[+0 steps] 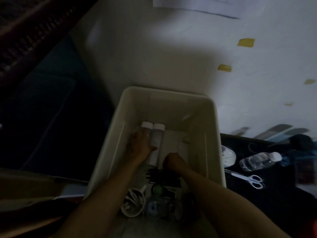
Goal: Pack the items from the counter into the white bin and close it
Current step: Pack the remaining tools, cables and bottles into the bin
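Inside the white bin (212, 117), the left hand (139, 145) presses a light, slippery white-capped bottle (145, 130) at eleven o'clock, grip loose, best held mid-body.
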`<move>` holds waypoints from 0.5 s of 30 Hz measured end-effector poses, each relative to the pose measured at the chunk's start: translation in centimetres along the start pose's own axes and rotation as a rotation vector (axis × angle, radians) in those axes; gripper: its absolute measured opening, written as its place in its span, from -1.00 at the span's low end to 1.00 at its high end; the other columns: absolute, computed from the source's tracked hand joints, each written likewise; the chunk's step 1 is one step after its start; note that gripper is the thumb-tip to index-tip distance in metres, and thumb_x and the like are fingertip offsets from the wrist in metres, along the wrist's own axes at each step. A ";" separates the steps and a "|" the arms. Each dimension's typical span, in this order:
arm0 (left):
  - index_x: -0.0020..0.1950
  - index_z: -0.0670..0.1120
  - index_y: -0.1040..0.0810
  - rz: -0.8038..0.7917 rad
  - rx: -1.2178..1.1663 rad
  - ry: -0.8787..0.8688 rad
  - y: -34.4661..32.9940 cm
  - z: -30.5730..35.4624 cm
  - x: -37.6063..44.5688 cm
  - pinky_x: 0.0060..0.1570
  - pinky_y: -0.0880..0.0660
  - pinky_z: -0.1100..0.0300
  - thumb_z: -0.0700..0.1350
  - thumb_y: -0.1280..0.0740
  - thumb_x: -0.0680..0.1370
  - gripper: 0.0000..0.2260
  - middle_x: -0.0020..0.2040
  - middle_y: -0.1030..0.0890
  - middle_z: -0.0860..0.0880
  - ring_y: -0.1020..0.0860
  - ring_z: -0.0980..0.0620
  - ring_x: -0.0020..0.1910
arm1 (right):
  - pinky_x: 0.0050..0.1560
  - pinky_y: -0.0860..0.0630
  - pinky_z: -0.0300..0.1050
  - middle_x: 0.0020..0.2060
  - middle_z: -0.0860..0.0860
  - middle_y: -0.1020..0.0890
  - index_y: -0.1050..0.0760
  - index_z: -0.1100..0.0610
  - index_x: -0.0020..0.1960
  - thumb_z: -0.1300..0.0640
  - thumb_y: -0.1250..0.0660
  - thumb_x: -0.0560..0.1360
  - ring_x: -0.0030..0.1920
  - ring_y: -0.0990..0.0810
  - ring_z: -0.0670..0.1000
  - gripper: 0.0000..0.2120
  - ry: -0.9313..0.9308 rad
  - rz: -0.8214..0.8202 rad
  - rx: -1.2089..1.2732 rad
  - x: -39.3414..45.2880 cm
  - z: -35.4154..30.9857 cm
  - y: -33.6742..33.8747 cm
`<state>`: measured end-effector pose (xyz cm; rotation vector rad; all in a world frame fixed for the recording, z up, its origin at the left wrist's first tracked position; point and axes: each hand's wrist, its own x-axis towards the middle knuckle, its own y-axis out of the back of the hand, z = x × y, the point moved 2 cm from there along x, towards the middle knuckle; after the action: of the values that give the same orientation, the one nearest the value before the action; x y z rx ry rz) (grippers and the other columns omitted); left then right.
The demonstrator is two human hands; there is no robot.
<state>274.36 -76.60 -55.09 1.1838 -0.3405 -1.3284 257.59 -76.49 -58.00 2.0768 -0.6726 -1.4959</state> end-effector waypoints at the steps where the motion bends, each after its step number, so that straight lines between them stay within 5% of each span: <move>1: 0.57 -0.05 0.00 0.019 0.017 -0.010 0.3 0.1 -0.1 0.30 -0.34 -0.09 0.19 -0.48 0.38 -0.05 0.48 -0.20 -0.26 -0.32 -0.25 0.38 | 0.14 -0.49 -0.09 0.22 0.22 -0.56 -0.53 0.27 0.22 0.17 -0.22 0.57 0.20 -0.55 0.19 -0.71 0.014 0.015 -0.045 -0.6 -0.3 0.7; 4: 0.52 -0.05 -0.19 0.083 -0.035 -0.069 1.9 1.4 -0.7 0.29 -0.37 -0.05 0.22 -0.41 0.42 -0.22 0.44 -0.31 -0.17 -0.37 -0.21 0.35 | 0.20 -0.48 -0.03 0.28 0.21 -0.51 -0.44 0.27 0.29 0.17 -0.16 0.61 0.24 -0.52 0.20 -0.69 0.059 0.069 -0.074 -2.9 -1.2 3.8; 7: 0.20 0.00 -0.49 0.190 -0.168 -0.125 4.2 4.0 -2.1 0.15 -0.47 0.03 0.26 -0.32 0.44 -0.54 0.17 -0.55 -0.06 -0.53 -0.13 0.16 | 0.07 -0.51 -0.05 0.14 0.21 -0.59 -0.53 0.26 0.15 0.18 -0.16 0.61 0.13 -0.58 0.18 -0.75 0.125 0.188 0.041 -7.2 -1.6 8.1; 11: 0.14 -0.08 -0.54 0.283 -0.297 -0.341 7.0 9.7 -6.5 -0.01 -0.54 0.02 0.04 -0.44 0.45 -0.66 -0.03 -0.60 -0.06 -0.58 -0.08 -0.05 | -0.05 -0.59 -0.26 -0.12 -0.11 -0.67 -0.58 0.02 0.05 0.08 -0.29 0.59 -0.13 -0.64 -0.16 -0.89 0.319 0.516 0.422 -17.2 1.4 12.8; 15: 0.04 -0.01 -0.55 0.314 -0.324 -0.618 7.4 18.0 -11.6 -0.15 -0.57 0.09 0.00 -0.43 0.46 -0.79 -0.13 -0.58 0.05 -0.56 0.07 -0.20 | -0.11 -0.61 -0.27 -0.20 -0.09 -0.72 -0.63 0.07 0.02 0.11 -0.38 0.54 -0.19 -0.69 -0.15 -0.91 0.363 0.687 0.761 -23.8 8.6 14.3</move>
<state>261.18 -76.41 -36.66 0.4077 -0.6932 -1.3808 241.28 -72.93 -34.21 2.1591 -1.7629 -0.4813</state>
